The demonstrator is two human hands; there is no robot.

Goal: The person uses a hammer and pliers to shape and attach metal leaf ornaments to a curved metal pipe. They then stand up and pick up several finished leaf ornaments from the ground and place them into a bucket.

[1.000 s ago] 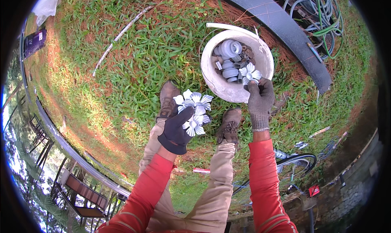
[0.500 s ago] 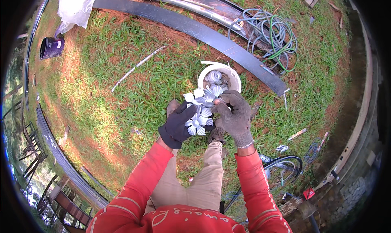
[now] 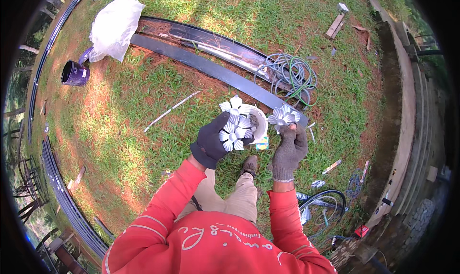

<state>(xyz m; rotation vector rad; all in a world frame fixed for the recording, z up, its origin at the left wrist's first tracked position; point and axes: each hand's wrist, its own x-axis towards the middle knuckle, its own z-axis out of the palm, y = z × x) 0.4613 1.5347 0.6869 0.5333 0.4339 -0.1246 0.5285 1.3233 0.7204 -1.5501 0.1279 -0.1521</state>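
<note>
My left hand, in a black glove, is closed around several silver metal flowers with ribbed petals. My right hand, in a grey knit glove, pinches a single metal flower by its edge, and a bare fingertip shows. Behind the flowers stands a white bucket, partly hidden by them. The two hands are apart, with the bucket between and just beyond them.
Flat dark metal strips lie across the grass, with a coiled hose at their right end. A white plastic sheet and a purple bucket are at far left. Black cable lies at right.
My right hand has moved right, away from the left, taking one metal flower with it. The left hand keeps the others. My view has shifted, showing more of the ground beyond the strips.
</note>
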